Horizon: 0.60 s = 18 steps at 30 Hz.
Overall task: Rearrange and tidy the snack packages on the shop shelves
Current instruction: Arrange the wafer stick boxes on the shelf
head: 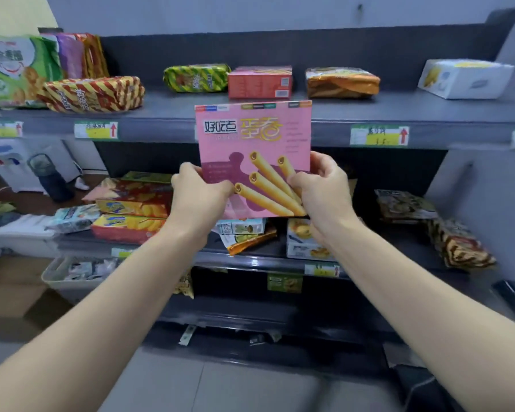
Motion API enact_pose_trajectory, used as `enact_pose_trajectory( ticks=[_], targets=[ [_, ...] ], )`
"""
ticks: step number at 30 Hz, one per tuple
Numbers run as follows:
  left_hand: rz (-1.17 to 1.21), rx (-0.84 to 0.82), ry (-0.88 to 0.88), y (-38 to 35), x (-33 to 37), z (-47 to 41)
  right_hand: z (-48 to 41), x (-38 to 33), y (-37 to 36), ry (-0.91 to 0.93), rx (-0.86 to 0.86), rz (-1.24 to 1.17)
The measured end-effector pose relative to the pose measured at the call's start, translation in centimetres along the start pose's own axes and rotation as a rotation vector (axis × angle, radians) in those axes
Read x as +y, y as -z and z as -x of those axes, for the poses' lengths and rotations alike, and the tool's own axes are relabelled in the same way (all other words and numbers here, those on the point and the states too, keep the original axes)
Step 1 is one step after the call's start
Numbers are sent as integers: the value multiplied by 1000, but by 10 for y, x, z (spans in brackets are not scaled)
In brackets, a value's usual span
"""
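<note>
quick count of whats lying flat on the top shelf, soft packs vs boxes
soft packs: 3 (red-striped pack, green-striped pack, orange-brown pack)
boxes: 2 (red box, white box)
total: 5
not counted: pink box, held by left hand and right hand

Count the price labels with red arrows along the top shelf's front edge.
3: a far-left label, a second label under the red-striped pack, a third label right of the pink box; that box may hide another.

top shelf [161, 106]: bare gap btw red striped pack [94, 95] & green striped pack [195, 78], another btw orange pack [342, 83] & white box [466, 78]. middle shelf [250, 258] left side crowded w/ snack boxes [128, 227].
</note>
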State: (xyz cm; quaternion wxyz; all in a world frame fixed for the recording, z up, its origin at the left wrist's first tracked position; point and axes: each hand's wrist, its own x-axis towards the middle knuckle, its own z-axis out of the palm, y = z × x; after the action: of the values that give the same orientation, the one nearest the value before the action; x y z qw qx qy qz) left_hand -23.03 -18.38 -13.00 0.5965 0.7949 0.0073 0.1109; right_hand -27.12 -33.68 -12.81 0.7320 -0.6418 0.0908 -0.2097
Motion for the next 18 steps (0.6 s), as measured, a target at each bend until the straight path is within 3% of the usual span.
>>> enact_pose_trajectory(
  ticks=[7,14,18],
  targets=[
    [-139,-187,160,-78,-37,19,-12,55,73,-114,76,133],
    [-25,-363,191,-170,-57,-21,-74,88,123,-197,209,265],
    [21,-390,148,-210,-72,-52,-110,102,134,-218,197,197]
  ],
)
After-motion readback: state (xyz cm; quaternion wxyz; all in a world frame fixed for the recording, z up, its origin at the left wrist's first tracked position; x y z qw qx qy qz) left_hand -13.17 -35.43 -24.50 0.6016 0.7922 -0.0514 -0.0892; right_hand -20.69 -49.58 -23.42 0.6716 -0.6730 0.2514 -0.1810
